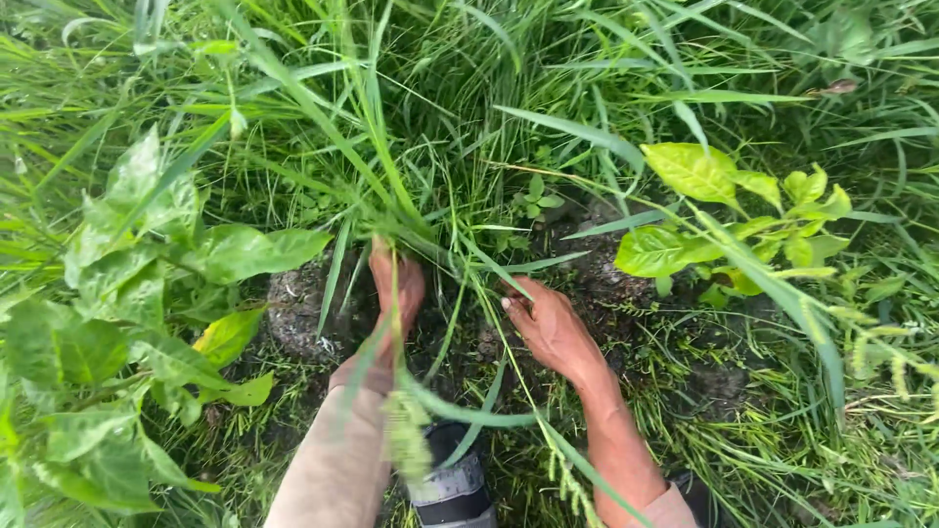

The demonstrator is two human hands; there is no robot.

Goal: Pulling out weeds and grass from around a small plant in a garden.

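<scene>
broad-leaved plants [127, 293] left, yellow-green shrub [724, 215] right, boot [450, 484] below.

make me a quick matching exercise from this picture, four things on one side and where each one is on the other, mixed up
Things:
1. left hand
2. right hand
3. broad-leaved plant
4. grey boot toe

Places:
A. bottom edge, between the forearms
B. left side of the view
C. gripping the base of the tall grass clump
D. on the dark soil, right of the clump's base

Pairs: 1-C, 2-D, 3-B, 4-A
</scene>
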